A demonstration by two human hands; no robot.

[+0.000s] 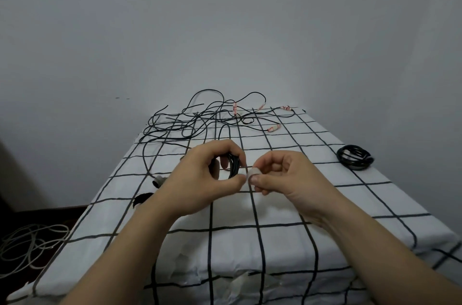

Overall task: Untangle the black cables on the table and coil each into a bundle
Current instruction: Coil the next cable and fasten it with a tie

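Both hands hover close together over the checked surface [275, 242]: the left hand [203, 179] curls round one small coil [233, 164] of black cable, and the right hand [285, 174] pinches a pale strip [252, 174] just beside it; what the strip is I cannot tell. One finished bundle [355, 157] lies to the right, apart from the hands. One loose tangle [195, 122] sprawls at the far end beyond them, with four white tags [235, 107] marked red. Fingers hide most of the held coil.
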